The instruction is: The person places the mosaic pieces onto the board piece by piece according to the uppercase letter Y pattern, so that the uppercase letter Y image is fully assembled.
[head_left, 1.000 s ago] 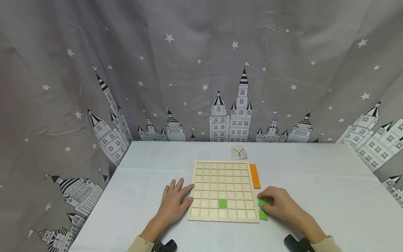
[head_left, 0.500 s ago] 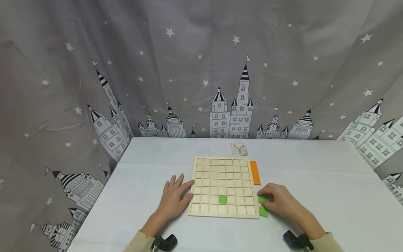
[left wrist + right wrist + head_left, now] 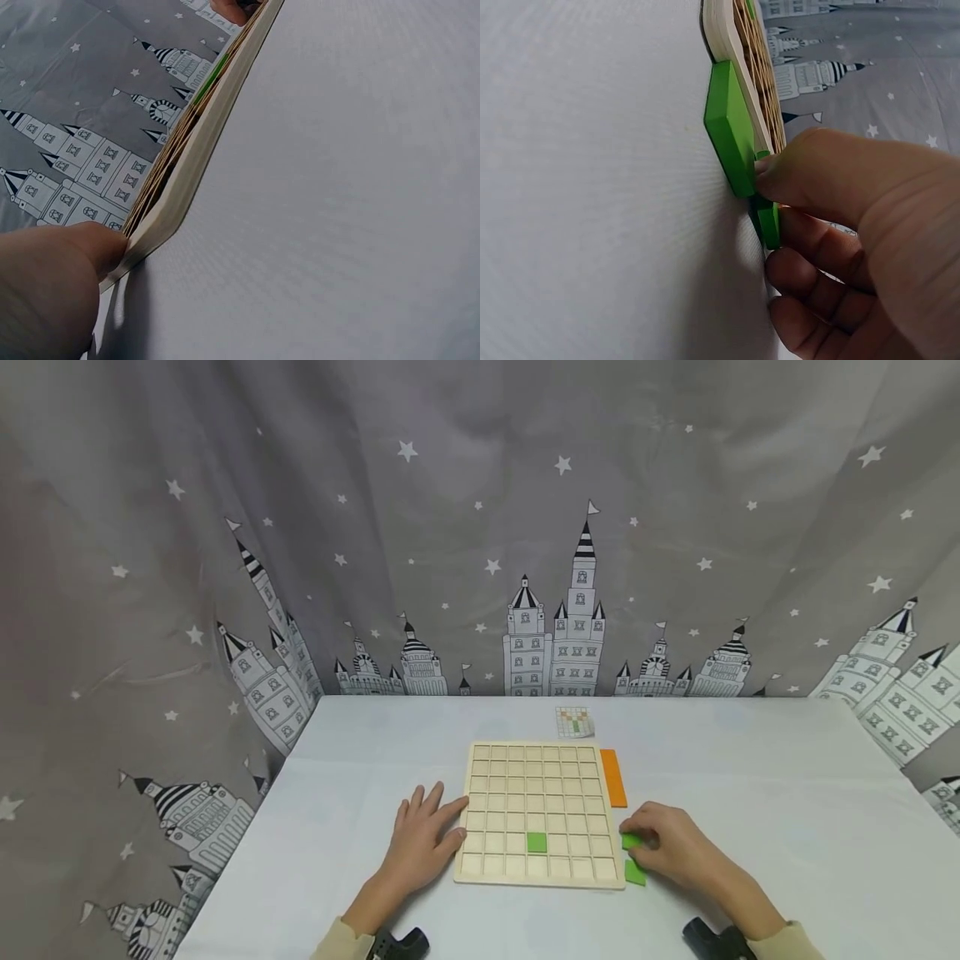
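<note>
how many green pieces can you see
3: one green tile in the wooden board, two green pieces on the table at the right hand; it may hide others.

Three green tiles (one sits on the board), one wooden board, one orange strip, one small card.

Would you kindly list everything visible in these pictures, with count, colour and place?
wooden grid board: one, pale wood, middle of the table.
green tile in board: one, green, second row from the near edge.
loose green tiles: two, green, right of the board's near corner.
orange bar: one, orange, along the board's right edge.
pattern card: one, small, beyond the board.
table: one, white.
curtain: one, grey, castles and stars, behind.
left hand: flat, touching the board's left edge.
right hand: fingers curled on a loose green tile.
</note>
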`<state>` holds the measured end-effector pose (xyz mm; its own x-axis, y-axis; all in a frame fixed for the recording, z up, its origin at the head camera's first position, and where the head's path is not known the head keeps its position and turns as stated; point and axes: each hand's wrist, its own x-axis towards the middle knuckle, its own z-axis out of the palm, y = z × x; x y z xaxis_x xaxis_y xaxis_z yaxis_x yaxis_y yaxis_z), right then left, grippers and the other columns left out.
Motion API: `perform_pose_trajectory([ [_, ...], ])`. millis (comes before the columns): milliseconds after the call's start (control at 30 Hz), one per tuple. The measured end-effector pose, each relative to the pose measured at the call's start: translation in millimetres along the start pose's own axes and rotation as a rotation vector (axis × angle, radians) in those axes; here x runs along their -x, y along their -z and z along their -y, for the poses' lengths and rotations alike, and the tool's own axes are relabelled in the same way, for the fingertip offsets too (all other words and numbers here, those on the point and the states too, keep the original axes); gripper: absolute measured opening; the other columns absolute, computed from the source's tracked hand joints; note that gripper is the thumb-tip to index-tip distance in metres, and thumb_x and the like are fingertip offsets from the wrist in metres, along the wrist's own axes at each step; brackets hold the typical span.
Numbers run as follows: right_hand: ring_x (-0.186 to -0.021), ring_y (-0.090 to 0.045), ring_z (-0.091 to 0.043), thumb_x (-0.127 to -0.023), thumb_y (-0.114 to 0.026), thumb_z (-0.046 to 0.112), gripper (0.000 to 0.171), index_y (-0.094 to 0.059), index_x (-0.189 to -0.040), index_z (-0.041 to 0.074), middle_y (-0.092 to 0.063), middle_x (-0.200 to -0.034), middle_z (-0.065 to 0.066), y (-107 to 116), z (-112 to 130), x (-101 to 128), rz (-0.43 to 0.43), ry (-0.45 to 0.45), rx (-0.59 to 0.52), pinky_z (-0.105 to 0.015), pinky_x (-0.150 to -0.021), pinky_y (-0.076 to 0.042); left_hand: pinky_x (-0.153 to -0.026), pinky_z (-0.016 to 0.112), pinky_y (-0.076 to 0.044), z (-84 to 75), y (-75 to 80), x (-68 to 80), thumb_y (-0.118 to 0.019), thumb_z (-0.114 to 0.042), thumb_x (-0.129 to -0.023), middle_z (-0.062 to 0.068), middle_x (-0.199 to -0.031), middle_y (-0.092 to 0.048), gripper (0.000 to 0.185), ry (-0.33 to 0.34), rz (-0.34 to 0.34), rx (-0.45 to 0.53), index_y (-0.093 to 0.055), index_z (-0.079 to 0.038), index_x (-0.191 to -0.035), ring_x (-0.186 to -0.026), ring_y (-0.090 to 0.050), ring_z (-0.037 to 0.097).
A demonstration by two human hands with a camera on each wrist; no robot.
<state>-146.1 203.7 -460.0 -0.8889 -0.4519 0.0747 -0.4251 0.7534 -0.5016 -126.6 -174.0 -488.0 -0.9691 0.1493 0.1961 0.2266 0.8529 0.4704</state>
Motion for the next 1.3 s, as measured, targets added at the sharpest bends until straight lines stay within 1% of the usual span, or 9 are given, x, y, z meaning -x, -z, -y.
perform_pose_trajectory([
  [133, -0.074, -0.049, -0.001, -0.073, -0.077, 0.008, 0.024, -0.075, -0.097, 0.011, -0.065, -0.090, 0.009, 1.5, 1.0, -1.8, -0.013, -0.005, 0.006, -0.020, -0.066, -0.047, -0.111, 0.070, -0.017, 1.0, -0.3, -2.8, -0.062, -0.031, -0.091, 0.022, -0.151, -0.041, 0.043, -0.014, -0.020, -0.001, -0.062, -0.020, -0.132, -0.142, -0.026, 0.052],
  [267, -0.074, -0.048, 0.000, -0.073, -0.076, 0.008, 0.024, -0.075, -0.096, 0.012, -0.065, -0.090, 0.010, 2.5, -0.4, 2.1, -0.005, -0.020, 0.023, -0.020, -0.065, -0.047, -0.110, 0.071, -0.017, -1.1, -2.7, 0.1, -0.061, -0.033, -0.092, 0.023, -0.150, -0.041, 0.043, -0.013, 0.007, 0.009, -0.061, -0.020, -0.133, -0.141, -0.026, 0.053],
  [333, -0.074, -0.048, 0.001, -0.073, -0.076, 0.008, 0.024, -0.075, -0.096, 0.012, -0.065, -0.090, 0.010, 2.5, -1.3, 2.8, -0.007, -0.011, 0.028, -0.020, -0.065, -0.047, -0.109, 0.072, -0.017, -1.5, -3.2, 1.7, -0.061, -0.032, -0.092, 0.023, -0.150, -0.041, 0.043, -0.011, 0.008, 0.014, -0.061, -0.019, -0.133, -0.141, -0.026, 0.054],
  [500, -0.073, -0.047, 0.000, -0.074, -0.076, 0.008, 0.024, -0.075, -0.098, 0.011, -0.065, -0.090, 0.009, 3.0, -1.0, 0.7, -0.030, -0.008, 0.012, -0.019, -0.063, -0.045, -0.110, 0.071, -0.017, -0.8, -2.7, 0.6, -0.061, -0.030, -0.091, 0.023, -0.150, -0.042, 0.042, -0.020, -0.023, 0.007, -0.062, -0.019, -0.132, -0.141, -0.027, 0.053],
  [600, -0.073, -0.047, -0.001, -0.073, -0.077, 0.009, 0.024, -0.075, -0.098, 0.011, -0.064, -0.090, 0.009, 4.2, 0.0, 2.7, -0.021, -0.017, 0.006, -0.019, -0.062, -0.045, -0.111, 0.071, -0.017, -1.5, -3.3, 0.7, -0.061, -0.031, -0.092, 0.023, -0.151, -0.041, 0.043, -0.017, -0.001, 0.010, -0.061, -0.020, -0.133, -0.142, -0.026, 0.053],
  [700, -0.074, -0.048, -0.001, -0.073, -0.078, 0.009, 0.025, -0.075, -0.098, 0.011, -0.065, -0.091, 0.009, 5.6, 0.6, 3.9, -0.021, -0.012, 0.010, -0.019, -0.063, -0.046, -0.110, 0.071, -0.016, -1.9, -3.9, 2.6, -0.061, -0.032, -0.092, 0.023, -0.151, -0.041, 0.043, -0.012, 0.016, 0.016, -0.061, -0.019, -0.133, -0.142, -0.025, 0.053],
  [900, -0.076, -0.051, -0.003, -0.074, -0.077, 0.009, 0.026, -0.075, -0.100, 0.011, -0.065, -0.091, 0.008, 6.7, 1.3, 0.3, -0.051, -0.009, 0.014, -0.020, -0.068, -0.049, -0.109, 0.071, -0.018, -0.2, -2.9, 1.1, -0.062, -0.030, -0.091, 0.024, -0.149, -0.042, 0.042, -0.029, -0.022, 0.012, -0.062, -0.018, -0.132, -0.140, -0.028, 0.054],
  [1300, -0.078, -0.052, -0.003, -0.073, -0.077, 0.008, 0.027, -0.075, -0.100, 0.010, -0.066, -0.092, 0.007, 8.5, 1.1, 1.0, -0.063, 0.001, 0.012, -0.021, -0.069, -0.051, -0.111, 0.070, -0.017, -2.7, -5.4, 0.3, -0.062, -0.030, -0.091, 0.023, -0.150, -0.041, 0.043, -0.023, -0.013, 0.016, -0.062, -0.018, -0.132, -0.142, -0.026, 0.052],
])
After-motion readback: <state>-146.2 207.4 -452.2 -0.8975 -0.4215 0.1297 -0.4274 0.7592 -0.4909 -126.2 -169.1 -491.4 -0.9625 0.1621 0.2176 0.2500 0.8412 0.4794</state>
